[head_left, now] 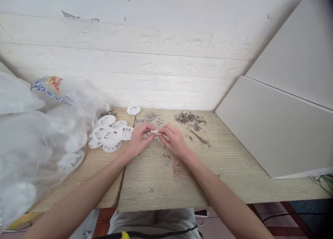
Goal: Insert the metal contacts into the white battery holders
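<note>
Between my two hands, over the middle of the table, is a small white plastic piece (154,131), seen nearly edge-on. My left hand (140,137) pinches its left side between thumb and fingers. From the right, my right hand (173,140) has its thumb and fingertips closed on the same piece. Fingers hide much of it. Behind the hands lies a spread of small metal parts (150,117). A few loose metal parts (166,156) lie just in front of the right hand. White round plastic pieces with metal contacts (109,134) are heaped beside the left hand.
A large clear plastic bag (47,142) of white pieces bulges over the left side. A dark pile of metal parts (186,117) and tweezers (197,136) lie to the right. A white disc (133,110) is by the brick-patterned wall. A grey panel (281,128) bounds the right.
</note>
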`<state>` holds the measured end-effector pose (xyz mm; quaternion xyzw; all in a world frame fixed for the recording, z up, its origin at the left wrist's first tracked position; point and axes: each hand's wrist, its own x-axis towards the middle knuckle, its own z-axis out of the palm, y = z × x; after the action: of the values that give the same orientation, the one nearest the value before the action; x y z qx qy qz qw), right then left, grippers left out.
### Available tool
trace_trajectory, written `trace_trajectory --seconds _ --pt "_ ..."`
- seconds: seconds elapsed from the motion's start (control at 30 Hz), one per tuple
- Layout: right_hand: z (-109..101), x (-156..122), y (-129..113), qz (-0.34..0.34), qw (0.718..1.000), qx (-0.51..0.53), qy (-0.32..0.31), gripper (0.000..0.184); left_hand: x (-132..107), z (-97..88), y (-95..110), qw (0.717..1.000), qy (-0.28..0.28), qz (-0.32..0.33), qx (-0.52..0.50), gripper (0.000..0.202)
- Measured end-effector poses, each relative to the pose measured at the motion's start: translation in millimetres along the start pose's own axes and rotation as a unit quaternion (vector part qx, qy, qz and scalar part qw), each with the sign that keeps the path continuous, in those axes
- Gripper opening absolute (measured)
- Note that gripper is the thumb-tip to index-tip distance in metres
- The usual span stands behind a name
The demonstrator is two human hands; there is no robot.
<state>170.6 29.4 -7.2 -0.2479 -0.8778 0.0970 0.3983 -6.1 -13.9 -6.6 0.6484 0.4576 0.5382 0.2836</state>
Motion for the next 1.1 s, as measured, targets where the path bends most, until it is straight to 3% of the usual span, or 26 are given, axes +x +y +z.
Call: trace_trajectory --seconds 0.1,0.27,0.43,0.6,0.7,0.83,0.97,1.1 --pt "0 -2 1 -0.016 0.999 -0.031 -0.009 0.023 -2 -3.0 2 0.998 0.011 0.041 0.053 0.008" --pt "2 0 -1 0.013 1.000 -0.021 -0.001 0.021 -3 -2.9 4 0.996 0.021 0.045 0.075 0.011" --pt "7 4 -4 0.103 0.991 0.078 0.017 0.016 1 -2.7 2 0.999 0.013 -0.023 0.031 0.017" --pt "6 8 -10 0.245 0.950 0.193 -0.012 0.010 7 -7.1 4 0.990 -0.009 -0.116 0.078 0.017" --pt "5 10 -12 0.307 0.915 0.261 -0.027 0.017 8 -8.7 6 0.977 -0.048 -0.179 0.108 0.018" --pt "5 9 -10 0.400 0.876 0.260 -0.063 0.017 5 -7.3 7 0.974 -0.065 -0.194 0.100 0.019" --pt "5 8 -9 0.411 0.879 0.225 -0.088 0.015 3 -5.5 9 0.975 -0.084 -0.168 0.115 0.015" --pt "4 8 -8 0.401 0.884 0.211 -0.120 0.006 3 -5.3 13 0.969 -0.102 -0.192 0.115 0.014"
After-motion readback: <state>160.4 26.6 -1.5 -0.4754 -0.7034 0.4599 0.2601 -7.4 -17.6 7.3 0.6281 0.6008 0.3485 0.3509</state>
